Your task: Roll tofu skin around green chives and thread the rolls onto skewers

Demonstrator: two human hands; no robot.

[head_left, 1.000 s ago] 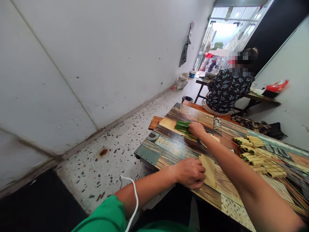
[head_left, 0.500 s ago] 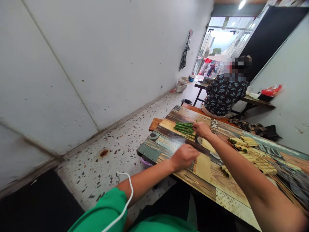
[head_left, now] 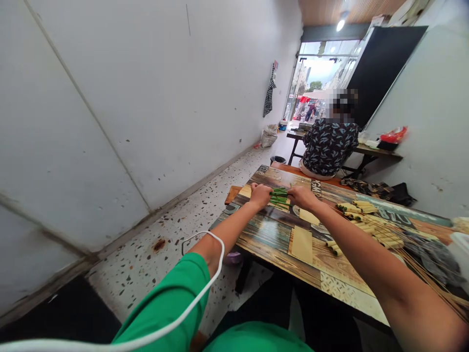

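Note:
A small pile of cut green stalks that look like chives (head_left: 280,195) lies toward the far left of the patterned wooden table (head_left: 269,230). My left hand (head_left: 261,195) has its fingers closed at the left end of the chives. At their right end, my right hand (head_left: 301,197) pinches them too. Close by my right hand is a yellow sheet (head_left: 309,216), possibly bean curd skin. Nearer to me lies a second yellow sheet (head_left: 302,244). Farther right, several yellow rolls (head_left: 361,222) with green inside lie in groups, some seemingly threaded on thin sticks.
Long thin sticks (head_left: 421,266) and a grey plastic bag (head_left: 434,256) lie at the table's right. Beyond the table, a person in a patterned shirt (head_left: 330,146) sits on a bench facing away. A white cable (head_left: 205,293) crosses my left arm.
My left hand has moved up and left, from over the near part of the table to the left end of the chives. My right hand stays at their right end. The view has shifted slightly.

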